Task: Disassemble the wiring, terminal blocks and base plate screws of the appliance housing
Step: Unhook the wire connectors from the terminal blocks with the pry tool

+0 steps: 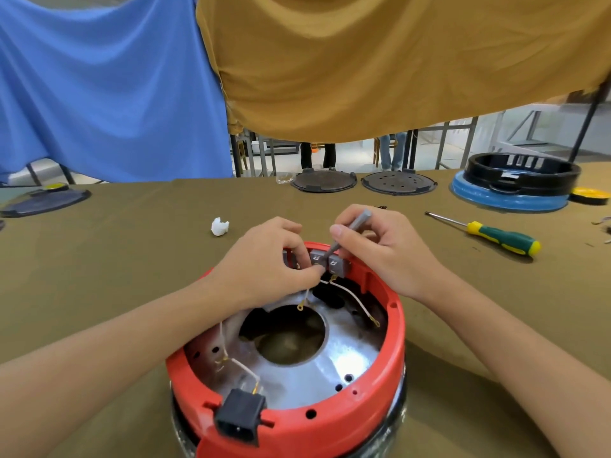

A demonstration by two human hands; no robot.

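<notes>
- The red appliance housing [373,404] sits upside down at the near centre of the counter [132,276]. Its plastic ring looks rigid and fairly heavy with the metal body under it; I would steady it by the rim, not the wires.
- The shiny base plate [347,361] inside looks stiff, thin and probably sharp round its central hole.
- The black power socket [238,421] is clipped into the near rim.
- The grey terminal blocks [330,264] stand at the far rim, small, hard and likely brittle.
- The white wires [355,300] are thin and limp, with small ring lugs; best pulled at the lug.
- The left hand [267,262] pinches closed at a block.
- The right hand [380,246] is closed round a small grey screwdriver [350,231], tip down on a block.
</notes>
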